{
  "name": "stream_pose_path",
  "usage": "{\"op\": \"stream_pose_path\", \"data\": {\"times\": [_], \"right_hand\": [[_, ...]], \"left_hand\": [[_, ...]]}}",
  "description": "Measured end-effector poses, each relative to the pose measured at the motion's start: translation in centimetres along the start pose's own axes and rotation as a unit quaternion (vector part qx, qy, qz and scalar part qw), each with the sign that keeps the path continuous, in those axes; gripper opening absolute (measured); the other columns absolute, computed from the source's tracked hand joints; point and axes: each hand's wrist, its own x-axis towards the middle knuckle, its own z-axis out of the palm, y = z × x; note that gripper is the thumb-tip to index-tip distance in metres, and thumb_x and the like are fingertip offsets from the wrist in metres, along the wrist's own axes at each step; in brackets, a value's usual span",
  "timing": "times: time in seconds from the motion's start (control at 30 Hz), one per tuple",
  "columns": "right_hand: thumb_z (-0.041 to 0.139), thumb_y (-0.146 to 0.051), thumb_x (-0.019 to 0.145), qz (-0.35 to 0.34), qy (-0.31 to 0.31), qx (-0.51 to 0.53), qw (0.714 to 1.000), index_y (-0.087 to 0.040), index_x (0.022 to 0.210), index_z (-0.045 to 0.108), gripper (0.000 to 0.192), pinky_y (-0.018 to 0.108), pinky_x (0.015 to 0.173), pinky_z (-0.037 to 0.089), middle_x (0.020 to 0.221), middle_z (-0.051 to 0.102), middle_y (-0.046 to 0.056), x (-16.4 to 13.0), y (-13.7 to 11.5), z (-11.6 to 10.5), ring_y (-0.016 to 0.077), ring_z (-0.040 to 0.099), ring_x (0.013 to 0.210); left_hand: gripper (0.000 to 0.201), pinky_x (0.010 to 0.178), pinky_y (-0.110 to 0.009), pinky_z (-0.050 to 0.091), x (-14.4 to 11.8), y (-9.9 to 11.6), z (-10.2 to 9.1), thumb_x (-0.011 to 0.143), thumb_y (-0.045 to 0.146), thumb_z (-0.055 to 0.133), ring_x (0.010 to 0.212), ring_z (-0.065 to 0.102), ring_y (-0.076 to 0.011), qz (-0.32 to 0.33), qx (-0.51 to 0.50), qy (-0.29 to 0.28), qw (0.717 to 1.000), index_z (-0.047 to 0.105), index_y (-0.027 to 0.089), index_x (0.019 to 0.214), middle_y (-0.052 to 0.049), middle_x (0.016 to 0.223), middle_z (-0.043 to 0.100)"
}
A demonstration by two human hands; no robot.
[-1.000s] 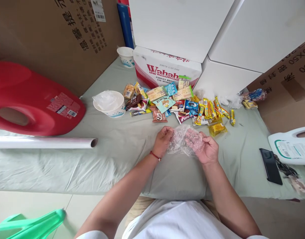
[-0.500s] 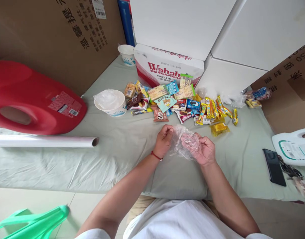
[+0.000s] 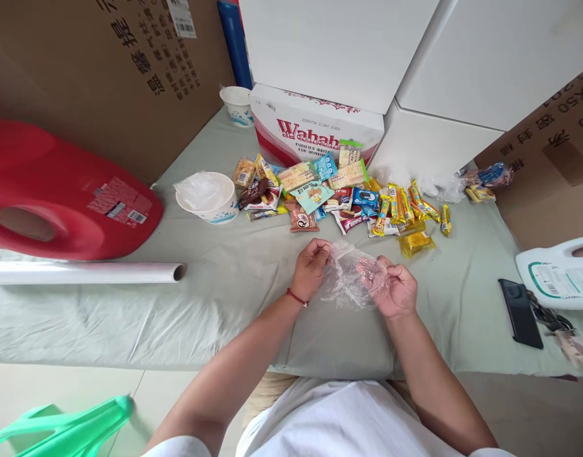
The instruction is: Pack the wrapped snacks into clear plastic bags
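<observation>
- Head view, step in hand: the person appears to be spreading open a piece of crumpled clear plastic (image 3: 351, 279), stretched between two hands just right of the middle of the frame.
- Head view, next move: it seems to call for a light pinch on both edges and a gentle, even pull, since film this thin looks likely to cling, fold back on itself or tear.
- Head view, left hand (image 3: 310, 270): thumb and fingertips are closed together on the plastic's upper left edge.
- Head view, right hand (image 3: 397, 287): the thumb and the finger beside it close on the right edge, while other fingers, looser, show through the film; whether they lie inside it or behind it cannot be told.
- Head view, where the plastic lies: between the two hands, touching both, its creased lower edge hanging over the green sheet (image 3: 244, 279); whether it touches the sheet is unclear.
- Head view, around it: the heap of wrapped snacks (image 3: 311, 195) sits above the hands in the frame, apart from them, with a yellow packet (image 3: 416, 243) near the right hand. A paper bowl (image 3: 220, 214) stands left of the heap.
</observation>
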Motion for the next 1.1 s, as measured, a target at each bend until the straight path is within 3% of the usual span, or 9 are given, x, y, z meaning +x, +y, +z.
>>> {"op": "stream_pose_path", "data": {"times": [0.2, 0.43, 0.6, 0.73, 0.8, 0.9, 1.0, 1.03, 1.1], "right_hand": [[0.06, -0.025, 0.063, 0.005, 0.029, 0.008, 1.0, -0.021, 0.064, 0.053, 0.008, 0.028, 0.052, 0.058, 0.091, 0.078, 0.008, -0.5, -0.6, -0.7, 0.0212, 0.072, 0.072], [0.061, -0.026, 0.063, -0.042, 0.105, -0.002, 0.994, -0.021, 0.067, 0.052, 0.011, 0.023, 0.047, 0.054, 0.087, 0.076, 0.004, -0.5, -1.9, -2.5, 0.0144, 0.065, 0.06], [0.064, -0.026, 0.059, -0.055, 0.184, -0.075, 0.979, -0.021, 0.067, 0.051, 0.016, 0.02, 0.04, 0.046, 0.081, 0.076, 0.005, -0.5, -3.8, -4.0, 0.0112, 0.059, 0.05], [0.069, -0.029, 0.06, -0.03, 0.189, -0.196, 0.962, -0.022, 0.07, 0.051, 0.022, 0.019, 0.031, 0.025, 0.081, 0.075, 0.004, -0.7, -4.8, -5.4, 0.0077, 0.046, 0.04], [0.071, -0.034, 0.063, -0.03, 0.185, -0.274, 0.943, -0.023, 0.073, 0.052, 0.024, 0.02, 0.033, 0.022, 0.082, 0.075, 0.003, -0.6, -4.8, -6.3, 0.0078, 0.045, 0.041], [0.069, -0.04, 0.07, -0.103, 0.202, -0.454, 0.861, -0.023, 0.078, 0.056, 0.023, 0.025, 0.042, 0.035, 0.079, 0.07, 0.003, -0.7, -4.6, -7.3, 0.0119, 0.05, 0.05], [0.064, -0.034, 0.08, -0.302, 0.235, -0.614, 0.69, -0.022, 0.089, 0.063, 0.016, 0.031, 0.063, 0.048, 0.088, 0.066, 0.004, -1.5, -4.3, -6.6, 0.0157, 0.055, 0.064], [0.062, -0.031, 0.084, -0.363, 0.219, -0.636, 0.645, -0.022, 0.092, 0.064, 0.013, 0.033, 0.07, 0.049, 0.091, 0.066, 0.004, -1.9, -4.0, -5.8, 0.0168, 0.056, 0.069], [0.058, -0.027, 0.092, -0.435, 0.122, -0.66, 0.601, -0.023, 0.097, 0.065, 0.01, 0.036, 0.079, 0.05, 0.093, 0.067, 0.005, -2.3, -2.9, -3.8, 0.0195, 0.059, 0.08]], "left_hand": [[0.035, 0.063, -0.025, 0.043, 0.6, 0.0, -0.2, 0.077, 0.048, 0.08, 0.066, 0.053, -0.0123, -0.036, -0.073, 0.016, 0.997, 0.061, 0.019, 0.082, 0.002, 0.072, 0.059], [0.036, 0.05, -0.021, 0.039, 1.4, 1.0, -1.0, 0.089, 0.051, 0.067, 0.051, 0.042, -0.0076, -0.015, -0.083, 0.083, 0.993, 0.047, 0.022, 0.083, 0.006, 0.066, 0.045], [0.033, 0.036, -0.018, 0.027, 0.4, 3.1, -3.2, 0.09, 0.049, 0.068, 0.042, 0.035, -0.0056, -0.033, -0.006, 0.09, 0.995, 0.048, 0.023, 0.087, 0.008, 0.063, 0.043], [0.026, 0.032, -0.017, 0.023, -0.5, 4.6, -5.3, 0.094, 0.045, 0.063, 0.035, 0.032, -0.0056, -0.103, 0.129, 0.052, 0.985, 0.048, 0.025, 0.089, 0.01, 0.055, 0.041], [0.023, 0.032, -0.017, 0.021, -0.7, 4.8, -5.6, 0.096, 0.041, 0.061, 0.033, 0.031, -0.0058, -0.137, 0.15, 0.042, 0.978, 0.048, 0.024, 0.087, 0.011, 0.052, 0.039], [0.02, 0.033, -0.018, 0.02, -0.9, 4.7, -5.2, 0.097, 0.034, 0.057, 0.033, 0.029, -0.0063, -0.176, 0.153, 0.048, 0.971, 0.046, 0.024, 0.085, 0.01, 0.051, 0.039], [0.018, 0.034, -0.018, 0.017, -1.1, 4.8, -4.0, 0.097, 0.032, 0.054, 0.032, 0.026, -0.0057, -0.202, 0.13, 0.042, 0.97, 0.044, 0.024, 0.086, 0.01, 0.051, 0.039], [0.017, 0.034, -0.018, 0.016, -1.2, 5.0, -3.5, 0.097, 0.032, 0.054, 0.032, 0.025, -0.0053, -0.21, 0.117, 0.036, 0.97, 0.044, 0.024, 0.086, 0.01, 0.052, 0.039], [0.016, 0.035, -0.017, 0.014, -1.5, 5.6, -2.2, 0.097, 0.033, 0.053, 0.031, 0.025, -0.0045, -0.226, 0.091, 0.017, 0.97, 0.043, 0.024, 0.087, 0.01, 0.053, 0.04]]}}
